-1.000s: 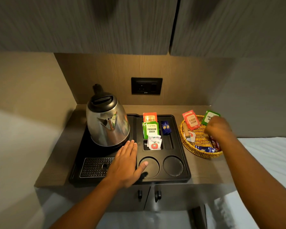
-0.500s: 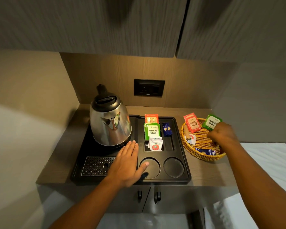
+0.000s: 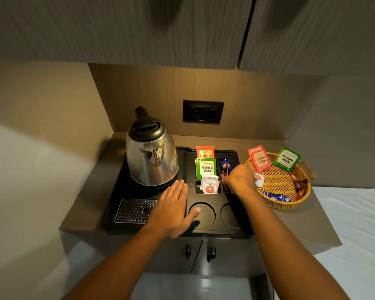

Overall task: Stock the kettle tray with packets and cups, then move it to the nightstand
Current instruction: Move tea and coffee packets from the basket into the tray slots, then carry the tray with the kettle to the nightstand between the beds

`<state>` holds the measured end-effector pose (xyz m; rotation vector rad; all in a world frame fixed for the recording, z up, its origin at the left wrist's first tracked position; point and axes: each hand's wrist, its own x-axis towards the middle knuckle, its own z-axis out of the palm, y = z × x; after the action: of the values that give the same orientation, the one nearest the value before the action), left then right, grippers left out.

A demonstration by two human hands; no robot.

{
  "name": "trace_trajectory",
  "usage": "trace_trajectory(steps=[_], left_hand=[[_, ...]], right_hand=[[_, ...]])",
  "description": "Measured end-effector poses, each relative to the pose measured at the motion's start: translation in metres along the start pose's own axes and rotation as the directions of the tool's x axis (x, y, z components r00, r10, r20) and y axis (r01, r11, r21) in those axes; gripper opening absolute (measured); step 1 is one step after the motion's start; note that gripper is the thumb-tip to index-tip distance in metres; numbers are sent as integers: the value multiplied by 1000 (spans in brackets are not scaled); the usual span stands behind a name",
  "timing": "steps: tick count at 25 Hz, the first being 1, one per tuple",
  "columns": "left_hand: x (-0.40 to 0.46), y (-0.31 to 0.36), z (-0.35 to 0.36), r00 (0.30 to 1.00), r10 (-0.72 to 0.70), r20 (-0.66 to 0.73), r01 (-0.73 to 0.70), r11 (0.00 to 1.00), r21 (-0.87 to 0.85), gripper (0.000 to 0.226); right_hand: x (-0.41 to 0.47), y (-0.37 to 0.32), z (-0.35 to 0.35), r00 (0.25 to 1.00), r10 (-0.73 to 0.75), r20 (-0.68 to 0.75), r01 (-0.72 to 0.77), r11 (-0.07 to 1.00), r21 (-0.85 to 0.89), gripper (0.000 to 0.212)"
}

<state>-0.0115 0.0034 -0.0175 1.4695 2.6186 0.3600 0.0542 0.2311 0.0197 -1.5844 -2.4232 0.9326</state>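
A black kettle tray [image 3: 204, 232] on the counter carries a steel kettle [image 3: 152, 154]. Its slots hold an orange packet [image 3: 205, 151], green packets [image 3: 206, 167], white sachets [image 3: 210, 184] and a blue sachet [image 3: 223, 163]. My left hand [image 3: 171, 210] lies flat on the tray, thumb over an empty round cup well [image 3: 204, 215]. My right hand [image 3: 240, 180] is closed on dark red sachets [image 3: 225, 187], held at the tray's narrow right slot below the blue sachet. A wicker basket [image 3: 277, 182] to the right holds more packets.
In the basket are a red Classic Assam packet [image 3: 260, 158], a green packet [image 3: 287, 159], red sachets [image 3: 298, 184] and a blue sachet [image 3: 276, 197]. A wall socket [image 3: 202, 111] sits behind, cabinets hang overhead, white bedding [image 3: 355, 224] lies to the right.
My right hand left the basket with dark red sachets and moved left over the tray's right slot. My left hand stayed on the tray.
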Motion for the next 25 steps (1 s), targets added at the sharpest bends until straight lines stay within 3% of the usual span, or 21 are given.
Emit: trace_trajectory(steps=[3,5,8,11,14,18,20,25], left_hand=[[1,2,-4,1000,0,-20,-1,1000,-28,84],[-4,3,-4,997,-33,-71,23,991,-134,77],[-22,-17,-14,948,-164,-271,76,948,-309,48],[-32,-75,-29,860,-275,-431,207,958,-199,19],[-15,-122,-43,783,-507,-360,458,862,-217,19],[25,-142,-44,668,-742,-54,712,658,-245,38],[35,-149,-45,657,-754,16,738,639,-216,48],[40,-151,-50,646,-763,-17,746,636,-198,51]], right_hand=[[-15,15,-10,983,-120,-137,114,992,-47,18],[-32,32,-13,964,-156,-216,137,985,-102,19],[-47,56,-9,965,-135,-226,90,976,-200,28],[-42,62,-1,977,-80,-196,41,980,-193,34],[-41,55,10,984,-44,-174,23,992,-123,33],[-38,43,22,974,20,-227,-32,998,-50,33],[-35,38,25,968,65,-241,-72,997,-22,34],[-32,28,30,933,194,-305,-174,981,90,37]])
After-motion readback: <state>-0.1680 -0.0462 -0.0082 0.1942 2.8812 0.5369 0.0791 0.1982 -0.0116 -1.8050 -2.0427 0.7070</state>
